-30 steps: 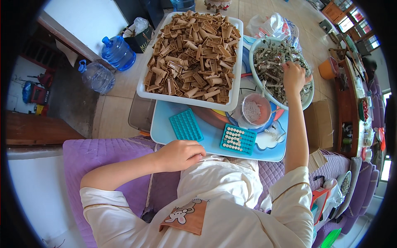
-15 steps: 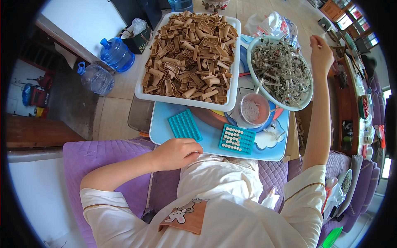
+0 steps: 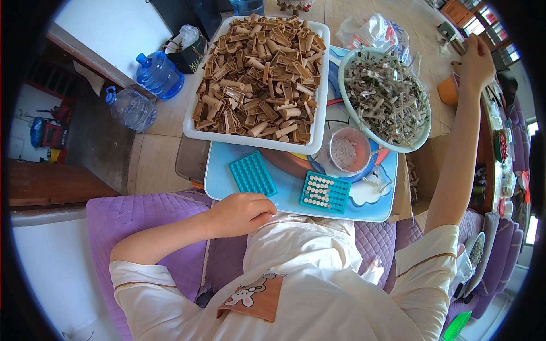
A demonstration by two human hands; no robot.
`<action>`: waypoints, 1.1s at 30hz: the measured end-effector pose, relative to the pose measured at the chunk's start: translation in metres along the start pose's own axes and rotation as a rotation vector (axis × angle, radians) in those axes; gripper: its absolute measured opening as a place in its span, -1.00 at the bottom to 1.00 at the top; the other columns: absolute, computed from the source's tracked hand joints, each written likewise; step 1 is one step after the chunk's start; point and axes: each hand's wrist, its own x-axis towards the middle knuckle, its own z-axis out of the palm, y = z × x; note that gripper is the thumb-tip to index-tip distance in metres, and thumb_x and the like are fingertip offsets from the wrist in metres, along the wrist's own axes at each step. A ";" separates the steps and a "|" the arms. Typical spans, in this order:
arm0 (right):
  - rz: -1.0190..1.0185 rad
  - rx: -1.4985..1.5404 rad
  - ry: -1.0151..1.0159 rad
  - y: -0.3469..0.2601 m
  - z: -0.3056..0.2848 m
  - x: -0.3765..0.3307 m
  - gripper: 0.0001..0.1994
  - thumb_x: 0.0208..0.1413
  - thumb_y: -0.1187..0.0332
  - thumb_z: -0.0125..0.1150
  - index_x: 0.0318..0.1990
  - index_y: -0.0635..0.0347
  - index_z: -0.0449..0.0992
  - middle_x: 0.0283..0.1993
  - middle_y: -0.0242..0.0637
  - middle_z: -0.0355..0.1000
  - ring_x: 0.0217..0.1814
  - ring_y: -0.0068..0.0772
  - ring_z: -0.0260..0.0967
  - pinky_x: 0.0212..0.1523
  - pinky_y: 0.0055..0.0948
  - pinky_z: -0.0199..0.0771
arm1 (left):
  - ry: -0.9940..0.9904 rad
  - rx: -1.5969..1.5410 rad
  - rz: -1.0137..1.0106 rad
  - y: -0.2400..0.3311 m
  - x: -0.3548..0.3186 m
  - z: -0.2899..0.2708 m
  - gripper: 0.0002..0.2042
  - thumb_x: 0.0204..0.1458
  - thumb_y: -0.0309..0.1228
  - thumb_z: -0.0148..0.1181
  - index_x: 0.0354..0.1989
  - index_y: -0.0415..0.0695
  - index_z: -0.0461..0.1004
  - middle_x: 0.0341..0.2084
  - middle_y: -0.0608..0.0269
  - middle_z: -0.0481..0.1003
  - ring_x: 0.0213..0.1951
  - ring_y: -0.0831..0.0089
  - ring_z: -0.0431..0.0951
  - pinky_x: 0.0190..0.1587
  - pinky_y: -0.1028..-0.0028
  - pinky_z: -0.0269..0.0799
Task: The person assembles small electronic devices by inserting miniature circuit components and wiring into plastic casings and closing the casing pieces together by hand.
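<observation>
My left hand (image 3: 245,215) rests at the near edge of the blue tabletop (image 3: 216,176), fingers curled; anything inside them is hidden. Just beyond it lies a teal grid tray (image 3: 253,174) with bare pockets. To its right, a second teal tray (image 3: 326,192) holds rows of small whitish round pieces in its left part. My right hand (image 3: 480,61) is stretched far out to the right, past the pale green basin (image 3: 427,133) heaped with small clear-and-dark plastic parts (image 3: 387,96). Its fingers are pinched together; what they hold is too small to make out.
A white bin (image 3: 256,143) piled with brown half-round plastic pieces (image 3: 259,74) stands at the back. A clear cup (image 3: 348,150) with whitish contents sits before the basin. Blue water jugs (image 3: 161,75) stand left, an open cardboard box (image 3: 427,165) right.
My right hand has moved outward, up and to the right, away from the basin, uncovering more of the cardboard box and an orange container. My left hand has hardly moved.
</observation>
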 end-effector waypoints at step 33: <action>0.663 1.070 -0.270 0.016 -0.022 0.059 -0.81 0.03 0.45 0.02 -0.21 0.34 0.39 -0.24 -0.21 0.38 -0.17 -0.44 0.33 -0.05 -0.54 0.34 | -0.074 0.029 -0.078 -0.007 0.001 -0.001 -0.90 -0.08 -0.42 -0.02 -0.41 -0.14 0.39 -0.48 0.19 0.40 -0.37 0.25 0.42 -0.33 0.36 0.34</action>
